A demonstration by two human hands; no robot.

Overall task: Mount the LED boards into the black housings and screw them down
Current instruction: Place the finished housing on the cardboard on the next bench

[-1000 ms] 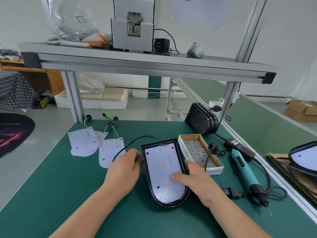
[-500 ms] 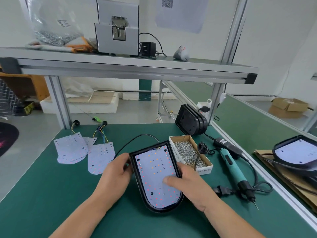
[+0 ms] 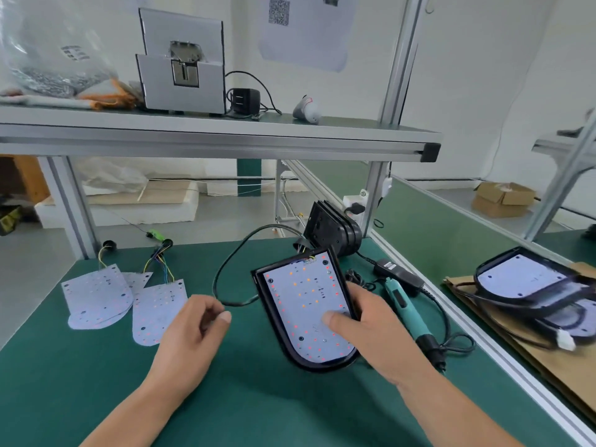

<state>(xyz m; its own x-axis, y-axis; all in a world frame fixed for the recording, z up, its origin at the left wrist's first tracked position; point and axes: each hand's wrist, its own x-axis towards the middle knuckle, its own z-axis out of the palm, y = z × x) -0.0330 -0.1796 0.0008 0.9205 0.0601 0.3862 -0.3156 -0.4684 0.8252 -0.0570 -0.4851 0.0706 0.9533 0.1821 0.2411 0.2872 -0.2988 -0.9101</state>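
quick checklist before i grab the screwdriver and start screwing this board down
1. LED board seated inside black housing: ok, it lies within the rim.
2. Housing flat on the green mat: not ok, right hand grips its edge with the thumb on the board, and it looks tilted up.
3. Left hand free: ok, holds nothing.
4. Electric screwdriver within reach: ok, lies on the mat beside the right hand.
5. Screws at hand: cannot tell, no screw box shows near the housing.
6. Cable clear of the board: ok, it loops off to the left.
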